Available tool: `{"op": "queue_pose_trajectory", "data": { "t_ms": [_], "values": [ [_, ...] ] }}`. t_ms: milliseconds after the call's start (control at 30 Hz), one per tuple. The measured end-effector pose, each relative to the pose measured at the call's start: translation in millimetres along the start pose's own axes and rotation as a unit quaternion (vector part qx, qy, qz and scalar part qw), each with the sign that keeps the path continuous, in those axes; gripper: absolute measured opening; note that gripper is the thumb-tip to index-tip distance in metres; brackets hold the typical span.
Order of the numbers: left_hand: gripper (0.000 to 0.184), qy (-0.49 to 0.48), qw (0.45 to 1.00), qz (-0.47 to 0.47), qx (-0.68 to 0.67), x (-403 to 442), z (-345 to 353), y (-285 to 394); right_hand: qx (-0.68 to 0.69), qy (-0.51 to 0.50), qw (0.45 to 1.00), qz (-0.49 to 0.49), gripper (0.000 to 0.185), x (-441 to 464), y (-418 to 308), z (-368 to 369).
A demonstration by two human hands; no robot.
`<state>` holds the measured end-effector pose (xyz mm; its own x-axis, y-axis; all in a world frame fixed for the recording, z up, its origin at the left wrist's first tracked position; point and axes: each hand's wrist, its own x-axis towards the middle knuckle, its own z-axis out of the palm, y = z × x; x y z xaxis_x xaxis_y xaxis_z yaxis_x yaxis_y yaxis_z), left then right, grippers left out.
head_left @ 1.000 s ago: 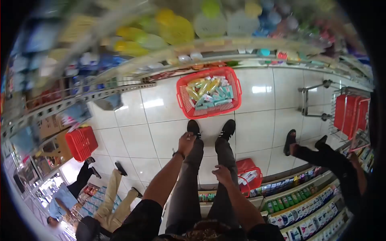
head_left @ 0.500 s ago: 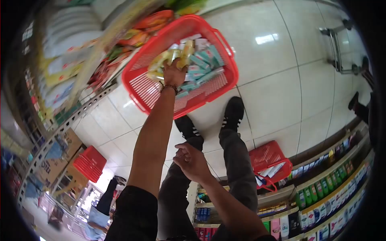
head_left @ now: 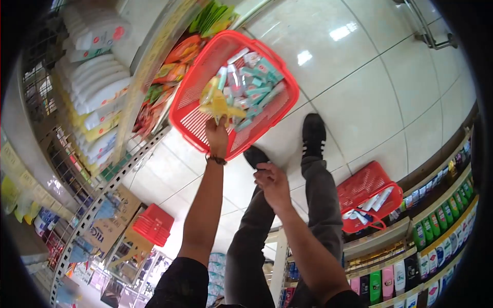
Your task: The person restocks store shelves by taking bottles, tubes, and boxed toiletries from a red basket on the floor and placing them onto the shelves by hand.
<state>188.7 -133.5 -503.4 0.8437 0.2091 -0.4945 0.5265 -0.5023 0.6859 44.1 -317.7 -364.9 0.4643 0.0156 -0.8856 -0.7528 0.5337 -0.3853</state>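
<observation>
A red plastic basket stands on the floor ahead of my feet. Inside it, small teal-and-white boxes fill the right side, and a clear bottle lies among them. My left hand reaches over the near rim, its fingers closed on a yellow bottle; the exact grip is partly hidden. More yellow bottles lie just beyond. My right hand hangs above my legs, outside the basket, fingers curled in with nothing visible in them.
Shelves with packed goods run along the left. A second red basket holding white tubes sits at right, beside shelves of bottles. Stacked red baskets stand at lower left. A metal cart frame is at upper right.
My left hand has drawn back toward the basket's near rim, with yellow bottle beneath its fingers. The clear bottle now shows. My view has shifted, and my right hand sits slightly higher and further right.
</observation>
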Motion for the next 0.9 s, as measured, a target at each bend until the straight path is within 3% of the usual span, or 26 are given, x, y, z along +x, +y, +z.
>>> {"op": "queue_pose_trajectory", "data": {
  "t_ms": [33, 133, 200, 267, 333, 400, 433, 533, 567, 667, 700, 733, 867, 900],
  "values": [
    [0.026, 0.020, 0.990, -0.066, -0.124, -26, -8, 9, 0.013, -0.001, 1.000, -0.004, 0.029, 0, 0, 1],
    [0.024, -0.009, 0.992, -0.096, -0.078, -85, -39, 24, -0.021, 0.007, 1.000, 0.020, 0.036, -3, -23, 14],
    [0.022, -0.111, 0.993, -0.039, 0.019, -116, -58, 52, -0.009, 0.104, 0.994, -0.014, 0.043, -8, -46, 31],
    [0.027, -0.229, 0.966, 0.119, 0.012, -133, -64, 74, 0.044, 0.097, 0.993, -0.054, 0.046, -4, -48, 34],
    [0.032, -0.332, 0.941, 0.065, -0.015, -135, -69, 94, 0.099, 0.079, 0.989, -0.080, 0.048, -2, -46, 34],
    [0.028, -0.328, 0.933, 0.068, -0.133, -112, -67, 66, 0.057, 0.078, 0.995, -0.020, 0.045, 2, -46, 20],
    [0.029, -0.273, 0.934, -0.009, -0.229, -90, -57, 29, 0.098, 0.071, 0.993, 0.002, 0.042, 5, -42, 15],
    [0.040, -0.030, 0.980, -0.145, -0.131, -4, -14, 18, 0.079, 0.120, 0.988, 0.064, 0.041, 5, -54, 20],
    [0.048, -0.008, 0.975, -0.202, -0.095, 25, 0, 6, 0.070, 0.115, 0.989, 0.057, 0.040, 8, -53, 21],
    [0.055, -0.031, 0.962, -0.259, -0.080, 67, 38, 2, 0.050, 0.093, 0.993, 0.056, 0.038, 10, -68, 24],
    [0.056, -0.037, 0.959, -0.272, -0.073, 75, 49, -2, 0.044, 0.104, 0.992, 0.062, 0.026, 10, -77, 25],
    [0.057, -0.044, 0.955, -0.286, -0.061, 78, 56, -6, 0.043, 0.108, 0.991, 0.067, 0.026, 13, -77, 21],
    [0.063, -0.055, 0.943, -0.327, -0.005, 67, 47, -19, 0.095, 0.113, 0.988, 0.048, 0.019, 14, -70, 8],
    [0.060, -0.004, 0.974, -0.196, 0.114, 54, 39, -23, 0.085, 0.123, 0.988, 0.044, 0.019, 15, -60, 5]
  ]
}}
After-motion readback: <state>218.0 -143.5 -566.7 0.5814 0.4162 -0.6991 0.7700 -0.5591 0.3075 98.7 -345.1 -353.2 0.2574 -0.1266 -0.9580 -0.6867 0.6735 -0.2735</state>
